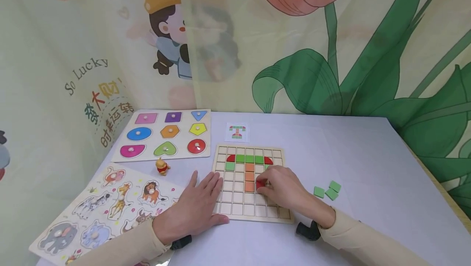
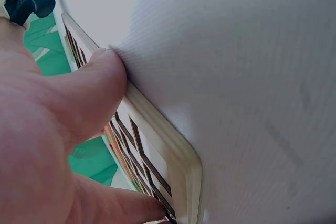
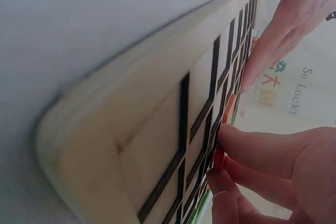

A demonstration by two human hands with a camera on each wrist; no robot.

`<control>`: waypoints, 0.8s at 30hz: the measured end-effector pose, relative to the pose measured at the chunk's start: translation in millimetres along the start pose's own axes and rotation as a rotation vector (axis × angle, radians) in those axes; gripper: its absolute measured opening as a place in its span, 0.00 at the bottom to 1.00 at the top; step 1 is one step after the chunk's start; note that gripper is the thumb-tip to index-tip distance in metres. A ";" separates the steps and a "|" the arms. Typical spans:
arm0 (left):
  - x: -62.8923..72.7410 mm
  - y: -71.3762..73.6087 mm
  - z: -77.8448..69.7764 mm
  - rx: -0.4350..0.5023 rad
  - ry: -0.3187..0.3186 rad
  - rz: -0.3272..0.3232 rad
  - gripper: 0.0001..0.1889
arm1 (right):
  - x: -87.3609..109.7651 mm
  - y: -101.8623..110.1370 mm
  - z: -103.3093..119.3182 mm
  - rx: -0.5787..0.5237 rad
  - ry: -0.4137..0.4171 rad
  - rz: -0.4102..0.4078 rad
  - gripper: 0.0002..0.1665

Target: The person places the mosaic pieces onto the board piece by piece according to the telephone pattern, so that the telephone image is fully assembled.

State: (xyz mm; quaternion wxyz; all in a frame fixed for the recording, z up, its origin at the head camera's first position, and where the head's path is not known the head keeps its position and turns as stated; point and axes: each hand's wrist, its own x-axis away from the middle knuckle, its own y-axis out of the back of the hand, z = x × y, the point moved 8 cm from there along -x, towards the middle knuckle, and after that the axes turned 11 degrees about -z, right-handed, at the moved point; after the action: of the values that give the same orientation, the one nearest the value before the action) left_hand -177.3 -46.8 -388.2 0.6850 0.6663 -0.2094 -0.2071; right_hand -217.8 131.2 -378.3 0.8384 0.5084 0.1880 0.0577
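Observation:
A wooden grid board (image 1: 237, 209) lies on the table, its upper cells holding green squares (image 1: 249, 159), red quarter-round tiles and a column of orange squares (image 1: 249, 176). My right hand (image 1: 285, 186) pinches a red tile (image 3: 219, 157) between thumb and fingers, low over the cells just right of the lowest orange square. The hand covers part of the board's right side. My left hand (image 1: 196, 206) rests at the board's left edge with its fingers extended, and in the left wrist view the thumb (image 2: 107, 77) presses against the near edge.
Behind the board lies a small pattern card (image 1: 237, 132). Loose green squares (image 1: 332, 190) sit to the right. On the left are a shape puzzle (image 1: 178, 141), a small bear figure (image 1: 162, 167) and an animal puzzle (image 1: 92, 188), partly under the left forearm.

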 end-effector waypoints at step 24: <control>-1.5 -1.5 0.0 -0.011 0.006 0.022 0.51 | 4.2 -2.1 -7.8 -0.046 -0.076 0.030 0.20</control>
State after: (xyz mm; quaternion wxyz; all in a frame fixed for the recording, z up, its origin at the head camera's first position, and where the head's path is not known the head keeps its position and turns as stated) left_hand -178.5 -46.1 -389.7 0.6915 0.6609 -0.2134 -0.1988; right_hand -217.0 137.9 -384.4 0.8554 0.4936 0.1470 0.0550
